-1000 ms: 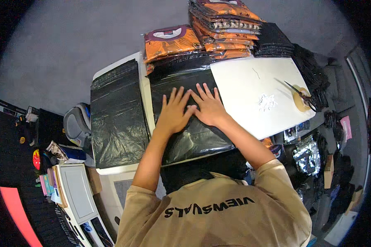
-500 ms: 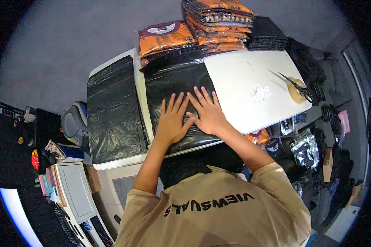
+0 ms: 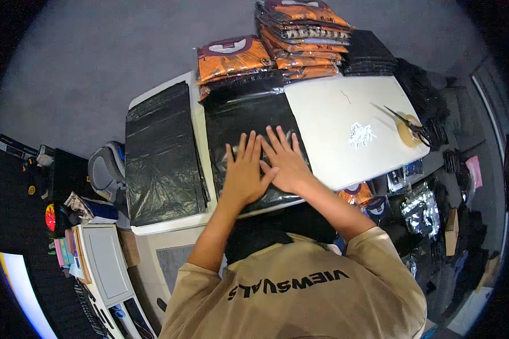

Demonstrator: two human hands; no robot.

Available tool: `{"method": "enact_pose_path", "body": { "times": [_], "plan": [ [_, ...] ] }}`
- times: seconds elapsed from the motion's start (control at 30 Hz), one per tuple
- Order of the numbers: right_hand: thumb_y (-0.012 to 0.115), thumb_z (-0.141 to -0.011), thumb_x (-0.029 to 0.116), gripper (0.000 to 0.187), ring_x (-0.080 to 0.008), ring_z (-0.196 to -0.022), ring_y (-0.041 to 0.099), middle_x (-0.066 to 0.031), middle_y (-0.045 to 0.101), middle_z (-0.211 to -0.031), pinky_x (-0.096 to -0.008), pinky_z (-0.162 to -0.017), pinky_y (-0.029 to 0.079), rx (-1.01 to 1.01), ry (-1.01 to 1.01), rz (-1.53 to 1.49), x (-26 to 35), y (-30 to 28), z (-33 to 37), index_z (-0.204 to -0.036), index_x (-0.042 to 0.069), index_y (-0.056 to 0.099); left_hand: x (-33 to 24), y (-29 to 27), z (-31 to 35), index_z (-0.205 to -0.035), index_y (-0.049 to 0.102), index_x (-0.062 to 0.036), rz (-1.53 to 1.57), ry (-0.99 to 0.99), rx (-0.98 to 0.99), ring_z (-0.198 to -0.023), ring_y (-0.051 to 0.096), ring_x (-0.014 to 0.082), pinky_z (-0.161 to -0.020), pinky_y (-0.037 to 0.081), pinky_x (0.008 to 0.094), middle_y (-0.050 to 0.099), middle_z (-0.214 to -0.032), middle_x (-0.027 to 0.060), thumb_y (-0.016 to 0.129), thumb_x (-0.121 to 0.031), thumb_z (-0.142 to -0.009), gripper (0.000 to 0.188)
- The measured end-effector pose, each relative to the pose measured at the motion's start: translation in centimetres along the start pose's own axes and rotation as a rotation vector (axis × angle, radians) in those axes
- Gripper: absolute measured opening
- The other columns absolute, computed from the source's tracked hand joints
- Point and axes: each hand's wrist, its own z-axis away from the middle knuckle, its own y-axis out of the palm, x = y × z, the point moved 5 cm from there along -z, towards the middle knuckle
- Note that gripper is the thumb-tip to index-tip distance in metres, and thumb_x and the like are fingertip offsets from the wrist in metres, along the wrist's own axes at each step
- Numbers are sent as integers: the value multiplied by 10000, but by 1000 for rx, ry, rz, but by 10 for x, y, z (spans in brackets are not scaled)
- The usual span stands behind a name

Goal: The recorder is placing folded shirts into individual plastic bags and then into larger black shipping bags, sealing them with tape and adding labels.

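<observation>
Both my hands lie flat on a black plastic mailing bag [image 3: 249, 116] at the middle of the white table [image 3: 328, 121]. My left hand [image 3: 244, 172] is open, its fingers pointing away from me. Beside it my right hand [image 3: 288, 164] is open too, and the two thumbs meet or overlap. Neither hand grips anything. What is inside the bag cannot be seen. A stack of flat black plastic bags [image 3: 161, 158] lies to the left. Just beyond the bag are orange garments in clear plastic [image 3: 232, 59].
A taller pile of packed garments [image 3: 305, 48] stands at the back, with black folded packs [image 3: 370, 53] beside it. On the right are white scraps [image 3: 361, 134], scissors [image 3: 415, 130] and a tape roll [image 3: 407, 134]. A grey chair [image 3: 104, 169] and white cabinet [image 3: 104, 260] stand left.
The view has shifted slightly. Both hands stay flat on the black bag and have slid only a little toward me, if at all.
</observation>
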Motion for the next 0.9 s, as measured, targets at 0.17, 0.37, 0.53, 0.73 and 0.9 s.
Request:
{"method": "enact_pose_path", "body": {
  "times": [0.17,0.37,0.53,0.73,0.9],
  "plan": [
    [415,-1098,523,748,-373,-1663,135,-162,231,-1782,-615,-1327,46,3,6,-54,6,0,5,-1695,82,319,12,16,5,-1641,382,19,12,-11,-55,-1619,237,443,-1294,91,671,325,-1734,215,549,-627,-1012,917],
    [442,-1072,588,802,-357,-1666,130,-153,221,-1788,-610,-1329,56,11,30,-61,-1,-3,10,-1708,120,300,18,7,11,-1653,407,-72,13,-77,-47,-1619,238,442,-1282,104,695,325,-1741,181,579,-614,-1005,862],
    [435,-1066,639,815,-341,-1671,120,-147,201,-1795,-604,-1330,57,19,71,-76,-9,-6,12,-1714,164,298,36,4,21,-1666,398,-117,41,-166,-66,-1631,214,432,-1269,119,717,307,-1755,162,584,-638,-1002,864],
    [414,-1072,661,824,-344,-1674,96,-137,161,-1807,-595,-1333,66,74,169,-61,-21,-8,22,-1727,184,262,53,5,30,-1689,369,-161,45,-177,-47,-1633,171,472,-1302,133,641,247,-1765,221,562,-612,-1031,820],
    [401,-1088,638,807,-401,-1662,118,-190,182,-1791,-607,-1328,68,-16,177,-98,-45,-8,35,-1713,137,297,66,-2,41,-1721,276,-172,23,-233,-13,-1655,124,425,-1322,95,607,170,-1798,173,498,-527,-1096,753]
  ]
}}
